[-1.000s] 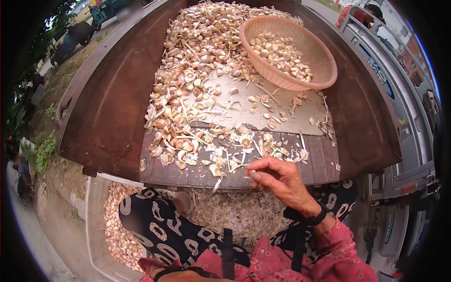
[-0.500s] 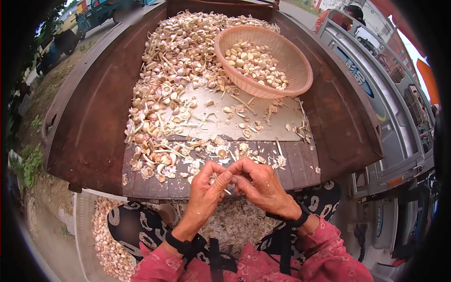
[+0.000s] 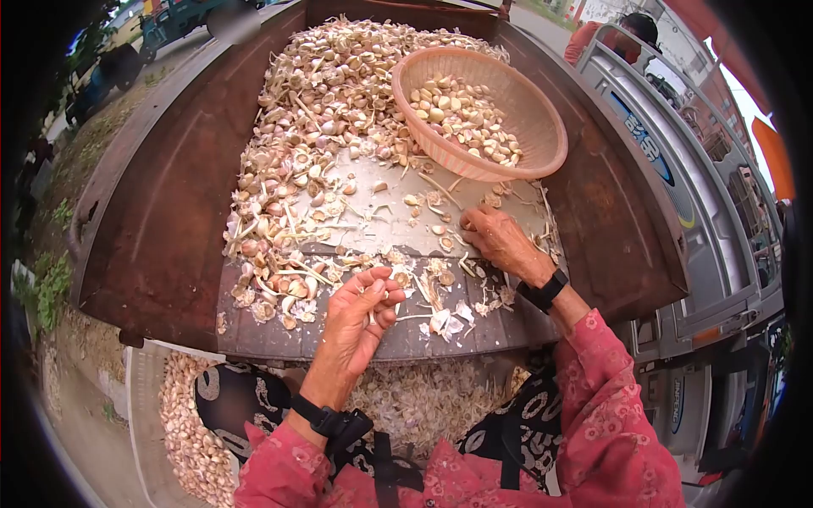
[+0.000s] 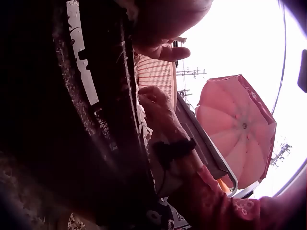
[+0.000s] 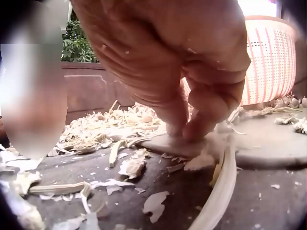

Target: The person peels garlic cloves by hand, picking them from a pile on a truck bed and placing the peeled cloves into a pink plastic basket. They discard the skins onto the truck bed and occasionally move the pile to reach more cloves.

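Note:
Near the front edge of the tray, the left hand is raised with its fingers curled round a small pale garlic piece. Further right and forward, the right hand has bent fingers, their tips down on the pale board. In the right wrist view the fingertips are close together at the board's edge; whether they pinch anything is hidden. A pale stem lies beside them. Peels and stalks lie between the hands. The left wrist view shows the right hand beyond the left hand's fingers.
Loose garlic is heaped at the back and left. A pink basket with pale cloves stands back right. Brown metal walls flank the tray. Below left is a crate of cloves. A grey vehicle and a person are beyond.
The hands, together half a second ago, have parted. My right hand has moved forward and right to the board; my left stays near the front edge. More peels and a stalk now lie there.

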Demonstrator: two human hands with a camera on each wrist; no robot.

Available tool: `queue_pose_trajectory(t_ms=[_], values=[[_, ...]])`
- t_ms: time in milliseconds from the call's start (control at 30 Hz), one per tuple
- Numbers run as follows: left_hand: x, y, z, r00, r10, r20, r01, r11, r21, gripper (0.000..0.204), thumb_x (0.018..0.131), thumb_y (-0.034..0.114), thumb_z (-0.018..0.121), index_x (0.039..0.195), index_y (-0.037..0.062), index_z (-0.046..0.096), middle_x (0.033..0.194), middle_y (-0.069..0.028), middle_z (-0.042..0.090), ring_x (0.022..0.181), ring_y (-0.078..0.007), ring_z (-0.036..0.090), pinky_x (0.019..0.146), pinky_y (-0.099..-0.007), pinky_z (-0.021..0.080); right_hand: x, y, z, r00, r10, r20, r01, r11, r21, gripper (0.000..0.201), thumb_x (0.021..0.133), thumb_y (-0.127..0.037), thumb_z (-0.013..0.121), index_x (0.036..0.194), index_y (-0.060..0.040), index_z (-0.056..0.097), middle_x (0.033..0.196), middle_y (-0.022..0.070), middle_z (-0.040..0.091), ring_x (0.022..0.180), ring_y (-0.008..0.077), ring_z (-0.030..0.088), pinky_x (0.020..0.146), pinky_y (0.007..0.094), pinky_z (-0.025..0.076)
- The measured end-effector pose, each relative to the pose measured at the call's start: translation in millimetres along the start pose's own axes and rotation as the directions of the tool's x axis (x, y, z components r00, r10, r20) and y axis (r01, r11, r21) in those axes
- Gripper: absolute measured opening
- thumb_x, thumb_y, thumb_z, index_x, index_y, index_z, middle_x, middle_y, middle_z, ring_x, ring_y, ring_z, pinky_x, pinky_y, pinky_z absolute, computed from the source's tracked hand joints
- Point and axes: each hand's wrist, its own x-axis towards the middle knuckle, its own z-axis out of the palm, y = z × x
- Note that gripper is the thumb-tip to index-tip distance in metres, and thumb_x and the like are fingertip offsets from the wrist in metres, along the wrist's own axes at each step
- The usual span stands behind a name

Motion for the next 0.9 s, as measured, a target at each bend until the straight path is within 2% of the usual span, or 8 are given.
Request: queue_pose_trajectory(t_ms=[167,267,400,433,533,633,767,900], values=[[4.7,2.7,-1.7,0.999,-0.047,0.023,0.049,0.996,-0.071,0.026,0.099,0.015,0.058,0.12,-0.0003,0.059,0.103,-0.0101,0.068,0.089,-0.016,0.069,0.069,-0.0238,0.057,2.1,-15.3,-8.0,0.999,0.042,0.014,-0.041,0.999,-0.019,0.01,0.088,-0.007,0.061,0.097,-0.002,0.063,0.092,0.0168,0.064,0.089,0.0378,0.065,0.074,0.0462,0.051],[6.5,3.6,7.1,0.996,-0.084,0.025,0.086,0.99,-0.112,0.031,0.102,0.02,0.053,0.123,-0.0026,0.058,0.108,-0.0132,0.067,0.092,-0.0186,0.069,0.074,-0.0267,0.059,3.0,-39.0,-21.5,0.989,0.144,-0.03,-0.124,0.929,0.349,0.011,0.09,-0.006,0.062,0.098,0.0009,0.064,0.082,0.0149,0.066,0.077,0.028,0.066,0.069,0.0384,0.051],[9.6,0.9,4.6,0.994,-0.108,0.006,0.108,0.982,-0.153,0.036,0.105,0.024,0.048,0.123,-0.0059,0.056,0.111,-0.0168,0.066,0.094,-0.0216,0.069,0.078,-0.0299,0.061,13.6,-43.5,-36.3,0.973,0.224,-0.052,-0.184,0.894,0.408,0.014,0.089,-0.009,0.066,0.096,0.0023,0.065,0.082,0.0152,0.066,0.075,0.0259,0.066,0.068,0.0372,0.051],[10.4,1.5,2.4,0.994,-0.107,0.018,0.109,0.981,-0.161,0.036,0.105,0.024,0.048,0.123,-0.0059,0.056,0.111,-0.0172,0.066,0.094,-0.0218,0.069,0.078,-0.0302,0.061,13.5,-39.5,-33.6,0.973,0.223,-0.051,-0.184,0.895,0.407,0.014,0.089,-0.009,0.066,0.096,0.0023,0.065,0.082,0.0152,0.066,0.075,0.0259,0.066,0.068,0.0372,0.051],[9.0,1.7,-0.4,0.996,-0.089,0.01,0.089,0.99,-0.11,0.035,0.105,0.023,0.047,0.122,-0.0058,0.057,0.11,-0.0179,0.066,0.093,-0.0223,0.069,0.078,-0.0309,0.061,6.8,-36.1,-26.7,0.971,0.083,0.225,-0.139,0.96,0.244,0.014,0.087,-0.01,0.068,0.093,0.0013,0.062,0.08,0.0157,0.065,0.075,0.0301,0.065,0.068,0.0406,0.05],[6.9,2.4,1.7,0.997,-0.078,0.009,0.079,0.99,-0.12,0.034,0.105,0.022,0.047,0.12,-0.0059,0.057,0.109,-0.0182,0.066,0.092,-0.0223,0.069,0.077,-0.0314,0.061,-1.3,-31.3,-5.2,0.999,-0.002,0.047,-0.009,0.975,0.22,0.014,0.086,-0.009,0.068,0.091,0.0013,0.06,0.08,0.0166,0.064,0.078,0.0329,0.064,0.069,0.0419,0.049],[8.9,-2.0,1.4,0.997,-0.071,0.031,0.074,0.99,-0.123,0.033,0.105,0.022,0.048,0.119,-0.0062,0.057,0.109,-0.0181,0.065,0.092,-0.0232,0.069,0.078,-0.0328,0.061,-2.5,-31.6,-9.2,0.979,0.152,0.138,-0.184,0.949,0.255,0.016,0.087,-0.011,0.066,0.091,0.0022,0.057,0.079,0.0187,0.063,0.083,0.0355,0.063,0.072,0.0433,0.048],[9.8,-3.1,-2.6,0.998,-0.056,0.039,0.06,0.99,-0.13,0.032,0.105,0.02,0.048,0.12,-0.0069,0.056,0.111,-0.0198,0.065,0.097,-0.0261,0.068,0.084,-0.036,0.061,6.3,-18.4,-5.9,0.993,0.004,0.118,-0.027,0.981,0.191,0.019,0.087,-0.013,0.068,0.091,0.0022,0.057,0.08,0.0202,0.064,0.08,0.0374,0.064,0.07,0.0443,0.049]])
